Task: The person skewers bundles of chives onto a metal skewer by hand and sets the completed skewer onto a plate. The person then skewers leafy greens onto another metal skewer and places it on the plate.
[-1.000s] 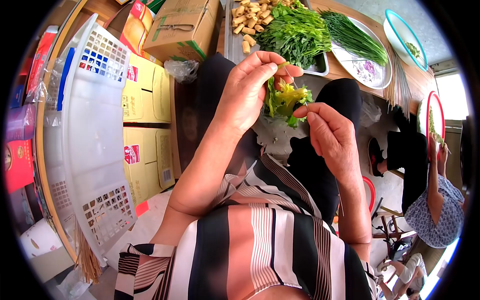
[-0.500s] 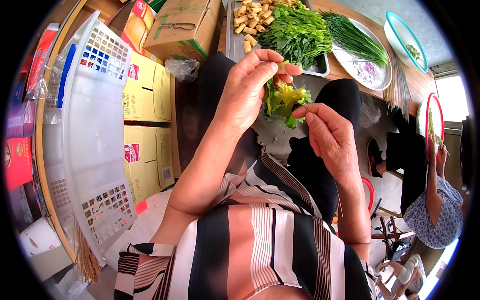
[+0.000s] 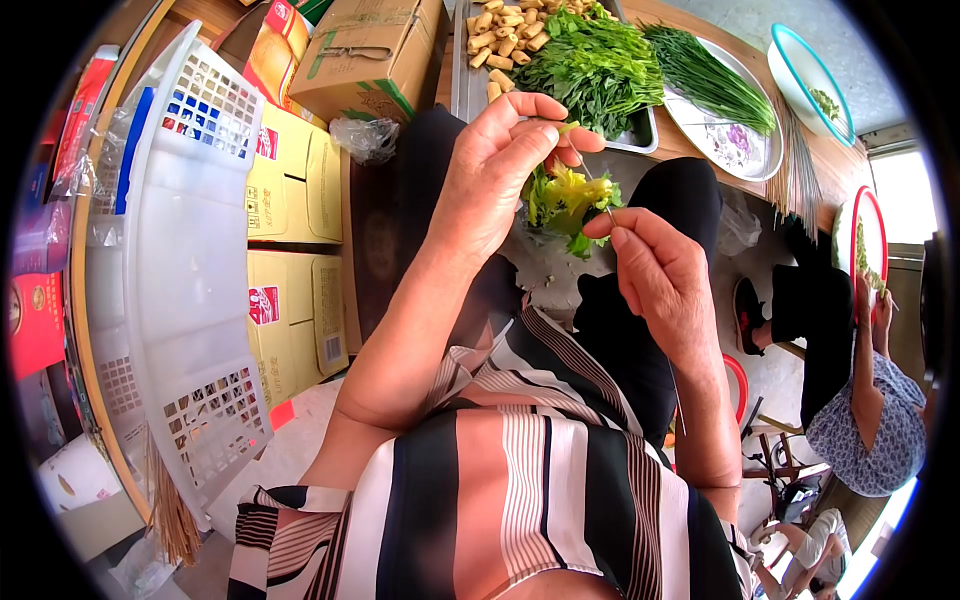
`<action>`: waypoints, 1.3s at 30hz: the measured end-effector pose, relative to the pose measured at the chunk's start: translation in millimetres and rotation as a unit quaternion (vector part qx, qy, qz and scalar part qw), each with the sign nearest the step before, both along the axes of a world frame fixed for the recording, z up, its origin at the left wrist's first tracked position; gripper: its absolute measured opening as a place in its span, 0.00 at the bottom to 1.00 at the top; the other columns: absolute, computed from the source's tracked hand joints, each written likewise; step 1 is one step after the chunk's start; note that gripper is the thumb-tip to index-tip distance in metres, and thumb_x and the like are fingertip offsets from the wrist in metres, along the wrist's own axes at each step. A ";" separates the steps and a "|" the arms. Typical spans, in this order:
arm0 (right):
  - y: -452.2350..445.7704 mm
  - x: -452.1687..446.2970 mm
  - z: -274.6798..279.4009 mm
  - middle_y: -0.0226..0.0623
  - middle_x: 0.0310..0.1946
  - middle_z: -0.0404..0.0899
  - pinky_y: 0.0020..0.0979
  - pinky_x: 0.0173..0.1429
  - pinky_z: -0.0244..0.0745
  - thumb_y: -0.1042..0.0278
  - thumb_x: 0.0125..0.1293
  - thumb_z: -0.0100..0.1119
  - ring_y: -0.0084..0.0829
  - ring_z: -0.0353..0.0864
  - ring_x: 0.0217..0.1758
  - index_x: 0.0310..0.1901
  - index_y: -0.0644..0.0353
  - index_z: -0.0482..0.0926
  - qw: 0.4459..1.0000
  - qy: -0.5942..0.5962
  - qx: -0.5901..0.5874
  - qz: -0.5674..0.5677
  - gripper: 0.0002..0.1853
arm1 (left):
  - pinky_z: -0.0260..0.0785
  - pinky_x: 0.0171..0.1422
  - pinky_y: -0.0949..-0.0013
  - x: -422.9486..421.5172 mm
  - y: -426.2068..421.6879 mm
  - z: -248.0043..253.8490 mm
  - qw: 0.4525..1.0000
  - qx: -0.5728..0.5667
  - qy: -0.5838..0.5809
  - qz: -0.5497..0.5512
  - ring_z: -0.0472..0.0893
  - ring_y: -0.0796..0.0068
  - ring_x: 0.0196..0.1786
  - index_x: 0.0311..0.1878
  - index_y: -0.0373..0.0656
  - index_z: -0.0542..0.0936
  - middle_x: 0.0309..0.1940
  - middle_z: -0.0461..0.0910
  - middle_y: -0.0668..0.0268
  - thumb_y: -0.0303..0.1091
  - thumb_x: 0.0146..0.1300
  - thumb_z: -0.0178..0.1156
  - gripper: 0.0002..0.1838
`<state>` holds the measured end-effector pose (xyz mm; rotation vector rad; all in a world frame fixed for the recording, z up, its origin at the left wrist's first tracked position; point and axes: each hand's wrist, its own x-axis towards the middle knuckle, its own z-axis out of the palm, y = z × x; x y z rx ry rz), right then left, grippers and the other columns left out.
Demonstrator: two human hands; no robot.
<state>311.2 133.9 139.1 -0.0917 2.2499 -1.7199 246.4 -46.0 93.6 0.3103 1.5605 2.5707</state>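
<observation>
My left hand (image 3: 500, 165) is raised over my lap with thumb and fingers pinched on a small pale-green piece of stem (image 3: 568, 128). My right hand (image 3: 655, 260) grips a thin metal skewer (image 3: 584, 165) between thumb and forefinger. The skewer slants up toward the left fingertips, and its other end shows beside my right forearm. Behind the skewer is a bunch of yellow-green leaves (image 3: 570, 200); whether it touches the skewer I cannot tell. Farther off, a metal tray (image 3: 640, 140) holds cut leafy greens (image 3: 585, 75) and light-brown tube-shaped pieces (image 3: 505, 35).
Long green chives (image 3: 715, 75) lie on an oval plate (image 3: 770, 160), with several thin skewers (image 3: 797, 165) beside it. A teal-rimmed bowl (image 3: 785, 65) is at the back right. A white plastic crate (image 3: 190, 270) and cartons (image 3: 295, 180) stand left. Another person (image 3: 870, 420) sits at right.
My left hand has shifted very slightly upward, its fingers still pinched. The right hand stays almost in place on the skewer.
</observation>
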 end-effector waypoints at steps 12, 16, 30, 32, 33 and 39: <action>1.1 1.3 2.4 0.21 0.15 0.61 0.20 0.23 0.55 0.70 0.72 0.46 0.12 0.58 0.19 0.42 0.65 0.79 1.000 -0.003 -0.007 0.005 0.11 | 0.67 0.53 0.72 0.6 -2.6 4.7 0.999 -0.035 0.019 -0.002 0.75 0.76 0.40 0.50 0.38 0.72 0.40 0.83 0.54 0.32 0.66 0.54 0.12; 1.5 1.6 2.9 0.21 0.15 0.61 0.20 0.23 0.54 0.70 0.72 0.46 0.12 0.58 0.19 0.42 0.65 0.78 1.000 -0.006 -0.014 0.006 0.11 | 0.67 0.53 0.73 0.6 -5.1 9.2 0.998 -0.056 0.022 -0.014 0.75 0.77 0.40 0.52 0.38 0.71 0.40 0.83 0.54 0.33 0.66 0.55 0.14; 0.7 -10.1 7.1 0.19 0.14 0.60 0.19 0.21 0.51 0.68 0.73 0.46 0.11 0.56 0.16 0.40 0.65 0.78 0.997 0.009 -0.078 0.006 0.11 | 0.65 0.60 0.74 6.4 2.6 22.1 0.991 -0.089 0.021 -0.103 0.79 0.75 0.49 0.61 0.37 0.67 0.44 0.82 0.55 0.38 0.67 0.55 0.23; 5.5 -10.2 6.5 0.19 0.13 0.60 0.18 0.21 0.51 0.67 0.73 0.46 0.11 0.56 0.16 0.40 0.65 0.78 0.995 0.007 -0.095 0.012 0.12 | 0.65 0.60 0.74 0.7 0.5 20.3 0.992 -0.061 0.012 -0.110 0.78 0.75 0.50 0.62 0.38 0.67 0.45 0.82 0.55 0.39 0.67 0.56 0.24; 7.6 -9.9 6.4 0.19 0.13 0.61 0.18 0.21 0.50 0.67 0.73 0.46 0.11 0.56 0.15 0.40 0.65 0.78 0.994 0.002 -0.107 0.013 0.12 | 0.65 0.60 0.74 -1.8 0.2 18.7 0.992 -0.035 0.002 -0.119 0.78 0.75 0.51 0.62 0.38 0.67 0.46 0.82 0.55 0.40 0.66 0.58 0.25; 17.1 -9.6 0.4 0.19 0.12 0.61 0.17 0.20 0.48 0.65 0.74 0.47 0.11 0.55 0.14 0.38 0.63 0.78 0.990 -0.004 -0.141 0.012 0.13 | 0.67 0.58 0.72 -7.8 8.3 8.6 0.982 -0.037 0.010 -0.186 0.79 0.75 0.47 0.45 0.40 0.76 0.44 0.82 0.60 0.37 0.67 0.59 0.11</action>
